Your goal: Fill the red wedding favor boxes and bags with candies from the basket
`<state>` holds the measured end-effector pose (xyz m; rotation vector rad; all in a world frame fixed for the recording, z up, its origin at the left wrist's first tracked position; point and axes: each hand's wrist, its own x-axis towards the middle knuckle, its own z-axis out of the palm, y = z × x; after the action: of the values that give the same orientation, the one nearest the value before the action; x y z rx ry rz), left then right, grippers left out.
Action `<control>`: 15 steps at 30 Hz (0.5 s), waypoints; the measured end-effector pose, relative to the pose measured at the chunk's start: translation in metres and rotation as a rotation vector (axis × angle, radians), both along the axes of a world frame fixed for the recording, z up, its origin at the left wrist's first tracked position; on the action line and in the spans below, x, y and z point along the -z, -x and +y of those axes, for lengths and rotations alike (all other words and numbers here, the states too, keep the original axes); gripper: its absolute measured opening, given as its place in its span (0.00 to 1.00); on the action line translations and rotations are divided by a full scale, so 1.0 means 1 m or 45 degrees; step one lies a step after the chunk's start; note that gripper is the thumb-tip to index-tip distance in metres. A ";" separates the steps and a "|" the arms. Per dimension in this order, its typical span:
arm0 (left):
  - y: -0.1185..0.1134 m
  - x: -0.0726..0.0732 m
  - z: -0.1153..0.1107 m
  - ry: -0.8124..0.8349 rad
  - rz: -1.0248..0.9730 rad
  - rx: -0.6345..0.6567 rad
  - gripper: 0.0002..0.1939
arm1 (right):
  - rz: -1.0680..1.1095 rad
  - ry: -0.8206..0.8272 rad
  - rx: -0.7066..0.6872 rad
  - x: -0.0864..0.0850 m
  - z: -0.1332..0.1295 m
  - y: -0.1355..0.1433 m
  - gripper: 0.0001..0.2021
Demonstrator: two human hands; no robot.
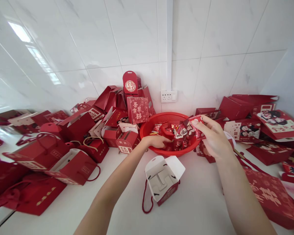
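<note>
A red plastic basket (147, 128) stands against the wall with several small wrapped packets inside. My left hand (158, 142) reaches over its front rim, its fingertips down among the packets; what they touch is hidden. Above the basket's right side, my right hand (212, 133) pinches red wrapped packets (197, 126) between thumb and fingers. In front of the basket sits an open gift box (161, 181), white inside and red outside, its flaps raised and a dark red cord handle hanging at its left. Nothing but flaps shows inside it.
Several red gift boxes and bags (75, 163) crowd the white table (127, 209) on the left. More red boxes (271, 192) lie on the right. Boxes are stacked (138, 109) behind, by the tiled wall with a socket (168, 96).
</note>
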<state>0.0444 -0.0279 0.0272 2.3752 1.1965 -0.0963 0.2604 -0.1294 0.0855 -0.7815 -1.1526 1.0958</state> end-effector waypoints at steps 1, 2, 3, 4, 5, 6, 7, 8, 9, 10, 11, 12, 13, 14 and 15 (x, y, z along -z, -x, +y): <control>-0.005 0.002 0.003 -0.008 0.018 0.000 0.29 | -0.001 -0.005 0.001 -0.001 -0.001 -0.001 0.11; -0.008 0.003 0.006 -0.016 0.038 -0.002 0.33 | -0.003 -0.012 0.005 -0.002 -0.001 -0.002 0.11; -0.011 0.005 0.007 -0.021 0.062 -0.002 0.36 | -0.004 -0.016 0.012 -0.004 -0.001 -0.003 0.11; -0.012 0.006 0.008 -0.021 0.088 0.006 0.39 | -0.002 -0.018 0.022 -0.005 -0.002 -0.004 0.12; -0.012 0.008 0.008 -0.018 0.118 0.020 0.41 | 0.002 -0.018 0.036 -0.006 -0.002 -0.004 0.12; -0.012 0.009 0.008 -0.014 0.148 0.037 0.42 | 0.010 -0.019 0.053 -0.006 -0.002 -0.005 0.12; -0.012 0.010 0.007 -0.013 0.177 0.054 0.42 | 0.015 -0.023 0.068 -0.007 -0.002 -0.005 0.12; -0.011 0.011 0.007 -0.014 0.203 0.068 0.42 | 0.016 -0.026 0.077 -0.007 -0.002 -0.005 0.12; -0.010 0.011 0.006 -0.017 0.227 0.077 0.41 | 0.014 -0.027 0.077 -0.007 -0.002 -0.005 0.11; -0.010 0.011 0.006 -0.023 0.246 0.083 0.40 | 0.012 -0.027 0.071 -0.007 -0.003 -0.006 0.11; -0.009 0.012 0.005 -0.028 0.262 0.090 0.40 | 0.010 -0.024 0.060 -0.006 -0.003 -0.006 0.11; -0.010 0.011 0.005 -0.031 0.275 0.100 0.39 | 0.007 -0.021 0.048 -0.006 -0.003 -0.006 0.10; -0.010 0.011 0.005 -0.031 0.285 0.114 0.38 | 0.007 -0.016 0.039 -0.005 -0.003 -0.006 0.10; -0.010 0.011 0.005 -0.029 0.291 0.130 0.37 | 0.011 -0.014 0.032 -0.004 -0.003 -0.006 0.10; -0.011 0.010 0.004 -0.029 0.295 0.144 0.36 | 0.015 -0.014 0.027 -0.004 -0.003 -0.007 0.10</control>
<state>0.0554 -0.0235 0.0172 2.5038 1.1678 -0.4065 0.2669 -0.1322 0.0894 -0.7766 -1.1370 1.0743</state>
